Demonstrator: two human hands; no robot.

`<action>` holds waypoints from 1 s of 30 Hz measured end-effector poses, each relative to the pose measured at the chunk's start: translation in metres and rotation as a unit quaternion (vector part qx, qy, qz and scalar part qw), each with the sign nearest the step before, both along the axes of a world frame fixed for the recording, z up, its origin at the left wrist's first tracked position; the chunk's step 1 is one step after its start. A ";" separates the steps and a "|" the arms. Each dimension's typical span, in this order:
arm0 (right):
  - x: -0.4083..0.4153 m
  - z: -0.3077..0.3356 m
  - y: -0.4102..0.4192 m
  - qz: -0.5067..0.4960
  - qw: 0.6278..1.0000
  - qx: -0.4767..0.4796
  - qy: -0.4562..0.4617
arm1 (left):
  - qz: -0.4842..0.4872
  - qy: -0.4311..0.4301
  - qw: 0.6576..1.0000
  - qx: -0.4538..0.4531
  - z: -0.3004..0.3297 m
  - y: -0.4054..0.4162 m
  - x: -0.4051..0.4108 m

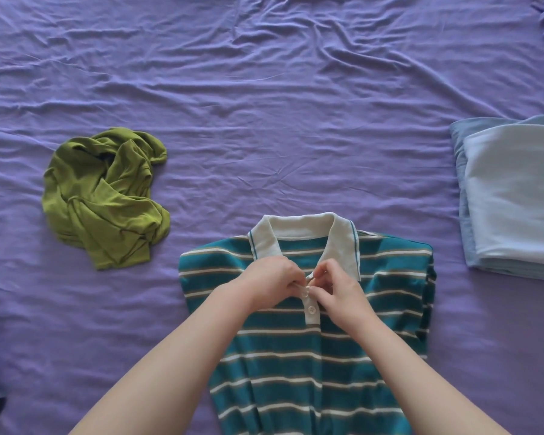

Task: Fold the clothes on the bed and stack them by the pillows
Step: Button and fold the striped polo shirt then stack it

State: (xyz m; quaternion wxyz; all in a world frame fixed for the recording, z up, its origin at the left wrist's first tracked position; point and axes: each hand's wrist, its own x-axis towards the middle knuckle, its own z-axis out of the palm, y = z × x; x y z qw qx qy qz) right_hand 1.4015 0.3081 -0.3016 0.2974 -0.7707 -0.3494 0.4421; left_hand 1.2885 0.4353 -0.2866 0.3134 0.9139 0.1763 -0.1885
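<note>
Hands: left hand [272, 282] and right hand [338, 288] pinch placket [310, 296] of striped polo [296, 356] | green garment [104, 199] crumpled far-left | folded pile [515, 199] right

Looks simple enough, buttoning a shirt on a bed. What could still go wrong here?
Both the left hand and right hand pinch the striped shirt at its top button, so a slip could leave it undone. The sleeves look tucked under; tugging might pull them loose. The green shirt is still crumpled.
</note>
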 end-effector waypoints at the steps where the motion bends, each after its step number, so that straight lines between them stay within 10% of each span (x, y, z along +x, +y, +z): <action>1: 0.000 0.000 -0.001 0.002 1.000 0.000 0.001 | 0.000 -0.003 1.000 -0.007 -0.001 0.000 0.000; 12: -0.005 0.000 0.000 0.036 0.997 -0.004 -0.063 | 0.240 -0.006 0.971 -0.024 -0.016 -0.018 0.007; 21: -0.015 0.000 -0.005 -0.008 0.996 -0.021 -0.088 | 0.188 -0.007 0.976 0.107 -0.018 -0.043 -0.002; 30: -0.026 0.003 -0.003 -0.092 0.990 -0.049 -0.093 | 0.314 -0.132 0.940 -0.019 -0.026 -0.059 -0.013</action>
